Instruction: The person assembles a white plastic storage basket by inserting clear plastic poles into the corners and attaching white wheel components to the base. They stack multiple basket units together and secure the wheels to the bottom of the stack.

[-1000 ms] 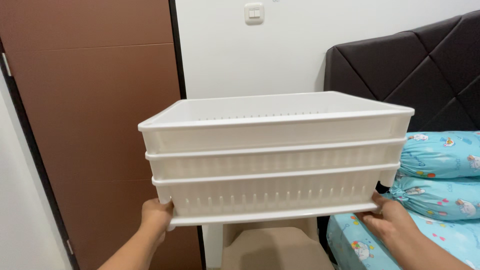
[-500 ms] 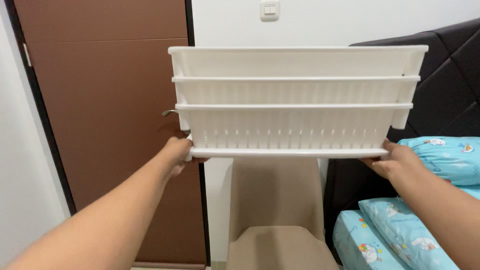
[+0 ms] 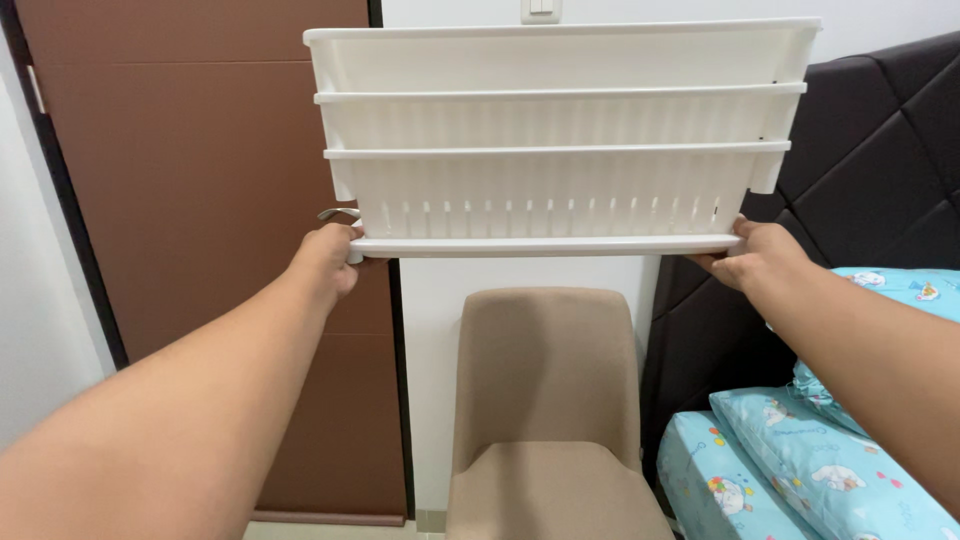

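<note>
White basket stack [image 3: 560, 130] level, long axis left-right; left hand [image 3: 328, 258], right hand [image 3: 755, 255] grip bottom rim.

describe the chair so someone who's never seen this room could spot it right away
Start at the brown door on the left and the dark padded headboard on the right; the chair stands between them against the white wall. It sits directly beneath the stack of white baskets held up by both hands. It is the only beige upholstered thing there.

I'm counting three stacked white baskets [image 3: 560, 130] at 12 o'clock, one tan chair [image 3: 548, 400] at 6, two patterned pillows [image 3: 850, 470] at 4.
</note>
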